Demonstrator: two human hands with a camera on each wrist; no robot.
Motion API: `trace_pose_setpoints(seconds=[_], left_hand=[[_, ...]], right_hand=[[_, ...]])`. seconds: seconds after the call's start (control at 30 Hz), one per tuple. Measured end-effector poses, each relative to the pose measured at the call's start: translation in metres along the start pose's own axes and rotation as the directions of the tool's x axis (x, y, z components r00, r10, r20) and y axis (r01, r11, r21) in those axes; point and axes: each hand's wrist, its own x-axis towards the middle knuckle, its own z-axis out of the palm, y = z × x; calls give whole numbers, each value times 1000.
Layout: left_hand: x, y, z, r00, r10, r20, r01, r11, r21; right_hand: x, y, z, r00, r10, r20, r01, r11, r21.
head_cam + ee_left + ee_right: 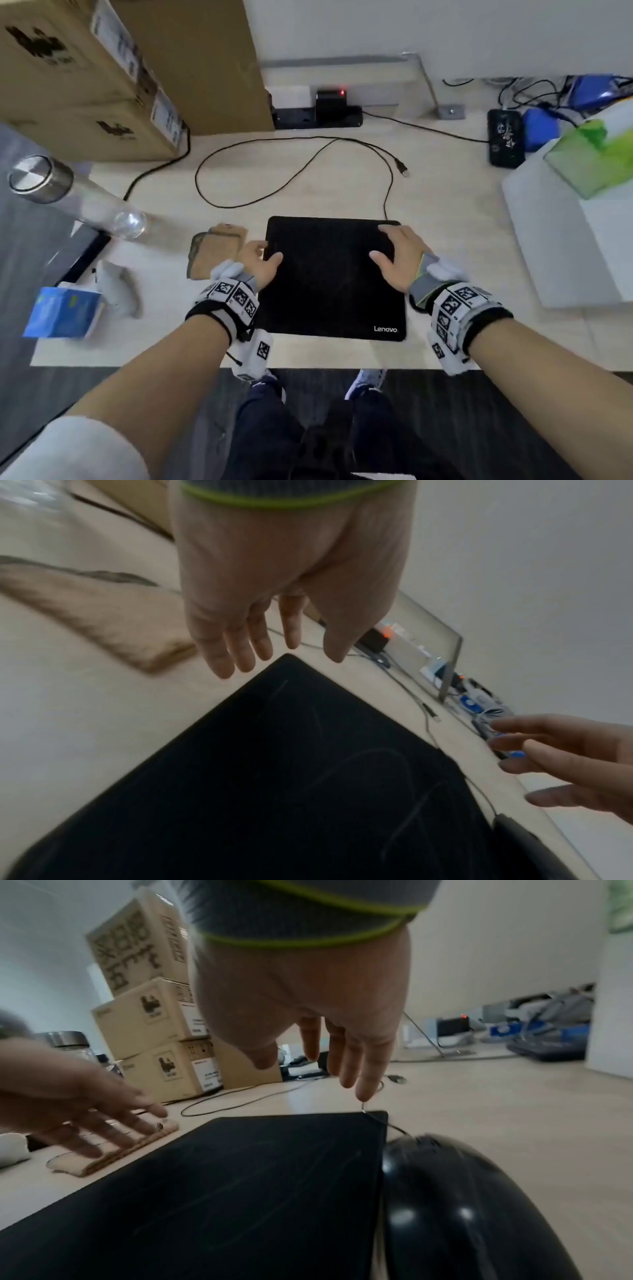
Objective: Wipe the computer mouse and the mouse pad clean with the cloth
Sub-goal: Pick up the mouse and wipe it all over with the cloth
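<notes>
Left hand [257,263] fingers straight and spread, holding nothing, above the left edge of the mouse pad [334,279]; folded tan cloth [214,250] just beside. Right hand [399,254] likewise spread over the pad's right side; glossy black mouse [459,1207] beneath the wrist. Pad black, faint streaks, "Lenovo" printed.

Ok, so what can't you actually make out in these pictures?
The computer mouse: hidden under the right hand in the head view; blurred and cut by the bottom edge in the right wrist view.
The cloth: partly behind the left hand in the head view; blurred and cut by the left edge in the left wrist view.
Whether either hand touches the mouse pad: no view settles it.
The cardboard boxes: labels too blurred to read.
</notes>
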Motion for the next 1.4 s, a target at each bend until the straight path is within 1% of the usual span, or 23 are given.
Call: trace_pose_setpoints(seconds=[0.03,0.1,0.17,0.27,0.37,0.47,0.57,0.63,0.73,0.83,0.9,0.93,1.0,1.03,1.07,1.13,1.2,1.27,1.33,1.4], left_hand=[[-2,-3,0,1000,-19,-2,19,1000,-2],[2,-15,3,998,-62,-1,62,995,84],[7,-18,1,997,-67,29,63,991,115],[15,-16,-2,997,-75,33,70,989,129],[24,-27,0,992,-98,77,83,980,180],[26,-36,6,992,-103,77,93,989,118],[30,-51,9,988,-141,65,132,982,133],[32,-54,6,987,-151,60,140,978,155],[34,-55,-2,989,-131,66,114,970,217],[33,-57,-17,992,-127,27,114,954,277],[34,-57,-31,991,-134,25,118,935,334],[35,-59,-35,995,-101,12,91,932,351],[40,-64,-42,997,45,-67,-23,951,308],[41,-68,-45,990,93,-106,-57,950,306],[43,-71,-47,988,103,-116,-55,933,357],[47,-76,-50,995,80,-65,-37,865,500],[50,-78,-53,997,77,-28,-47,824,565],[55,-80,-54,997,77,-5,-60,819,571],[58,-79,-56,998,67,2,-57,832,552],[58,-79,-60,995,83,-62,-45,886,461]], right_hand=[[-1,2,0,1000,21,-4,-21,1000,0],[1,4,-1,999,40,-3,-40,999,-14],[6,2,-4,997,75,-27,-75,997,4],[8,3,-6,986,151,-71,-149,988,26],[-2,8,7,972,225,-74,-225,974,12],[-13,5,22,962,271,-35,-271,963,-5],[-15,-2,40,928,373,11,-373,928,22],[-15,-5,47,909,416,14,-417,908,36],[-11,-9,54,913,408,-2,-406,910,80],[-8,-22,66,933,358,15,-358,929,94],[-6,-30,73,946,322,35,-323,943,84],[-5,-32,75,951,306,42,-309,948,75],[-3,-35,77,957,287,41,-289,956,53],[-1,-36,78,958,284,38,-286,957,47],[0,-37,78,958,283,34,-285,958,44],[2,-38,78,960,280,26,-281,959,44],[3,-39,79,963,267,18,-268,963,41],[2,-39,80,967,254,22,-255,967,29],[0,-38,79,966,257,33,-258,966,22],[-1,-39,78,963,263,61,-265,964,20]])
